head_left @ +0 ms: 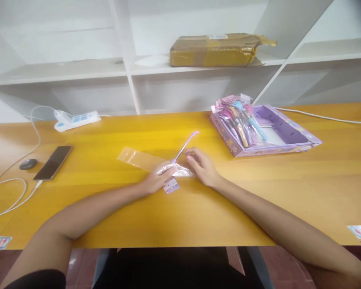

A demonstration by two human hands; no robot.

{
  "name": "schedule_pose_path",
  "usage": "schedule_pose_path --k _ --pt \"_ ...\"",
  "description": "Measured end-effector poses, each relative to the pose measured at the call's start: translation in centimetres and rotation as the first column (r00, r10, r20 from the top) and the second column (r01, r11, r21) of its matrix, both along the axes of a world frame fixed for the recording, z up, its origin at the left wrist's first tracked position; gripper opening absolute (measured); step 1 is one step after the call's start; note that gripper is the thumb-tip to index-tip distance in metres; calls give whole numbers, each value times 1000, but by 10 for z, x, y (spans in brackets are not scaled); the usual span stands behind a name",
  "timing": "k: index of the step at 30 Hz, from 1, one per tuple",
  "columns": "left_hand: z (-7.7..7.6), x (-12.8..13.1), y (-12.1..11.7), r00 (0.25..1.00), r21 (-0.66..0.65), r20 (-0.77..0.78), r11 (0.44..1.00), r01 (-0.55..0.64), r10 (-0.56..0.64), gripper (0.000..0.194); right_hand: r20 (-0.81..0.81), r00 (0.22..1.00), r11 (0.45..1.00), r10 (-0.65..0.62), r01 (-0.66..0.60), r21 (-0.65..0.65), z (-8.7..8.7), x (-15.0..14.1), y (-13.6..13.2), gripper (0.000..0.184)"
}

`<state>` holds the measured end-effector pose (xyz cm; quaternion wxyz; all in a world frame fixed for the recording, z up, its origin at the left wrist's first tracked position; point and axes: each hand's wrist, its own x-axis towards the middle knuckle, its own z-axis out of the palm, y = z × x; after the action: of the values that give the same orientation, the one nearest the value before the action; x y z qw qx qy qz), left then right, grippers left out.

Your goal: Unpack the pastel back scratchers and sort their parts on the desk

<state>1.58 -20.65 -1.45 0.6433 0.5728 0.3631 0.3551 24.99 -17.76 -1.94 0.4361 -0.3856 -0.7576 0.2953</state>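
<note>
My left hand is closed around the lower part of a slim stick. Its shaft is silvery and its purple end is curved, rather like a small back scratcher. Crumpled clear plastic is bunched in and beside the same hand. A small purple printed card pokes out below my left fingers. Behind that hand a clear plastic sleeve lies on the table. My right hand is just right of the shaft, thumb and bent fingers apart, with nothing visible in it. Whether its index fingertip touches the shaft I cannot tell.
A purple display box at the back right contains several bagged, colourful sticks. At left are a phone on a white cable, a black mouse and a power strip. A taped parcel rests on the shelf.
</note>
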Motion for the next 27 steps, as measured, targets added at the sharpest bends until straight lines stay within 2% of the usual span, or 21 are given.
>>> schedule_pose_path --k 2,4,5,6,8,9,11,13,14,16,19,23,25,27 --pt "2 -2 0 996 97 -64 993 69 -63 47 -166 981 969 97 -131 -208 -1 -3 6 51" --pt "4 -3 1 987 194 -136 974 115 -90 48 -261 947 917 189 -265 -297 -1 -7 9 56" --pt "4 -4 0 982 209 -155 969 135 -103 48 -291 935 903 203 -293 -313 -1 -8 10 54" --pt "4 -5 -1 979 196 -161 968 155 -124 47 -327 926 899 188 -297 -324 -2 -9 11 51" --pt "4 -6 -2 983 142 -121 978 153 -136 50 -444 892 901 79 -255 -352 -4 -8 14 47" --pt "4 -7 -2 990 137 -91 984 117 -106 53 -521 853 903 -4 -222 -369 -6 -6 16 46" --pt "2 -8 -1 999 190 -23 981 -31 36 56 -667 724 910 -176 -138 -390 -9 3 25 44" --pt "-2 -9 5 975 232 62 947 -221 212 56 -747 602 918 -282 -56 -392 -10 16 34 44" --pt "-4 -9 9 952 210 109 930 -302 285 57 -760 574 920 -305 -28 -391 -9 23 38 44" --pt "-9 -8 18 889 93 205 896 -434 410 57 -736 607 922 -299 -14 -386 -6 34 42 41" --pt "-11 -6 28 806 -78 295 853 -516 514 53 -612 762 923 -210 -52 -382 3 43 35 38" --pt "-7 -3 30 805 -119 341 871 -476 487 47 -279 960 907 -29 -92 -410 16 39 15 48" --pt "-4 -2 28 797 -149 360 873 -464 485 41 -73 994 921 85 -107 -374 20 37 8 50" --pt "-1 -1 28 791 -175 397 884 -433 466 39 109 983 957 146 -113 -266 23 37 4 52"
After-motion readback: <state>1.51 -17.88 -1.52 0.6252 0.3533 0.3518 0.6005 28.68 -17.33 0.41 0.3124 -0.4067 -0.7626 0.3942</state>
